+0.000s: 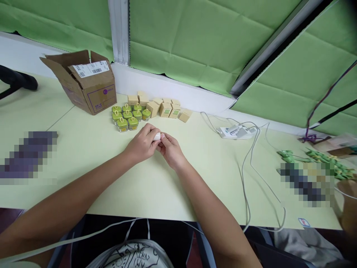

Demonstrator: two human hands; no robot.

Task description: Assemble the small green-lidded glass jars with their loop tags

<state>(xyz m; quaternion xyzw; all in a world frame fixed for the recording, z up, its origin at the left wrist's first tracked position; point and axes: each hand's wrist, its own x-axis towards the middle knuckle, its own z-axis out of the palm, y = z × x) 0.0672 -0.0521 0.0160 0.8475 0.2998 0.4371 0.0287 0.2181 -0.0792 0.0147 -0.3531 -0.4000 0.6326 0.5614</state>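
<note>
My left hand [143, 143] and my right hand [170, 150] meet over the pale green table [83, 163], fingers pinched together on a small white object [157, 136] held between them. Just beyond my hands stand several small green-lidded jars [128, 116] in a tight cluster. Behind and to the right of the jars sit several small tan cardboard boxes [163, 107], some with a green label.
An open brown shipping carton [86, 82] stands at the back left. A white power strip [237, 132] with grey cables [245, 175] lies to the right. Green paper pieces [320, 158] lie at the far right. A green-covered wall runs behind the table.
</note>
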